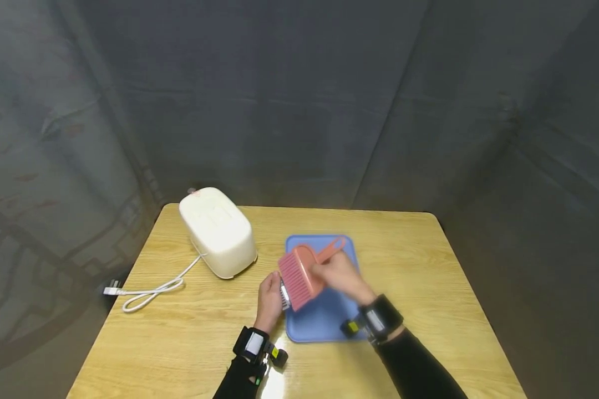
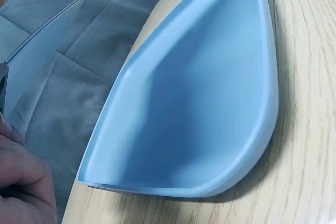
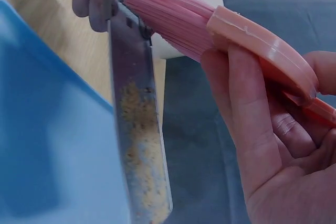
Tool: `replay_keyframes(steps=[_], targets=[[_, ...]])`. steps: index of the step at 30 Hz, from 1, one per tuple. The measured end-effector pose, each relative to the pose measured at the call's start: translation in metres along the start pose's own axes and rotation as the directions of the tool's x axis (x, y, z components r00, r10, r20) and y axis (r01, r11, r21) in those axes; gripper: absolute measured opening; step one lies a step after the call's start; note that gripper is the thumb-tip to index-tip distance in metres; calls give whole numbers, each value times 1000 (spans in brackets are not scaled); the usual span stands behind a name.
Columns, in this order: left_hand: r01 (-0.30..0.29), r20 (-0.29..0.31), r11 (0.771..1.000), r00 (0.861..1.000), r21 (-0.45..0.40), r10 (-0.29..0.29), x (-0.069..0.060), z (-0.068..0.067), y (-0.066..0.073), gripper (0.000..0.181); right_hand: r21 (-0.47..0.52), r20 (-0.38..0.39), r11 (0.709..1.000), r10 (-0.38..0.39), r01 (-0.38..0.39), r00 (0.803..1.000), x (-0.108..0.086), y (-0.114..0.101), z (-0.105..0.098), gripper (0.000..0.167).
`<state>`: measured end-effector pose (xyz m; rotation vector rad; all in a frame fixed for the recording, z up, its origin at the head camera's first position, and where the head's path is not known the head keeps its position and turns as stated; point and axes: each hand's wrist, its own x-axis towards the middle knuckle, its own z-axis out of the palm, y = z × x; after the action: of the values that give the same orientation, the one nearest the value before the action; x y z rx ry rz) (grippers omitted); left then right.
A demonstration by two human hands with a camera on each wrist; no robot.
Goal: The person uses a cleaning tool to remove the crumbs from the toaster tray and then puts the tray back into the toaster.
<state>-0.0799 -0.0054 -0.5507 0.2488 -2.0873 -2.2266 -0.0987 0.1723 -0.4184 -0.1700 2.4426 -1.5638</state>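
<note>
My left hand grips one end of a long, narrow metal crumb tray, held up by the left edge of a blue tray. Tan crumbs lie along the metal. Between the thumb and fingers of my right hand is a brush with pink bristles and a salmon-coloured head and handle. Its bristles overlap the crumb tray near my left fingers; whether they touch it I cannot tell. In the left wrist view, only part of the left hand and a thin sheet edge show.
A white, rounded toaster-like appliance stands at the back left of the wooden table. Its white cord lies looped in front, with the plug at the table's left edge. Grey curtains hang behind and on both sides.
</note>
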Motion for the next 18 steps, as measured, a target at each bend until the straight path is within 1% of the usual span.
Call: replay_keyframes(steps=[2,5,9,11,13,16,18], targets=[[-4,1,1000,1000,-6,4,-1,0,0,40,5,8,1000,-2,2,1000,1,3,2,5],[7,4,1000,1000,-9,-6,-2,-1,0,40,22,11,1000,-7,6,1000,2,10,4,8],[41,20,999,999,-15,-40,-1,-2,-1,41,48,13,999,2,-3,1000,3,18,4,14],[57,34,998,998,-20,-57,-2,-4,2,41,44,16,999,15,-16,1000,4,21,4,14],[61,44,998,997,-13,-61,-5,-5,9,40,44,19,999,29,-30,999,5,23,4,14],[58,59,998,997,12,-59,-11,-7,25,39,33,22,999,30,-31,999,6,24,3,14],[45,64,999,997,18,-46,-16,-8,35,38,24,20,999,33,-33,999,7,24,3,13]])
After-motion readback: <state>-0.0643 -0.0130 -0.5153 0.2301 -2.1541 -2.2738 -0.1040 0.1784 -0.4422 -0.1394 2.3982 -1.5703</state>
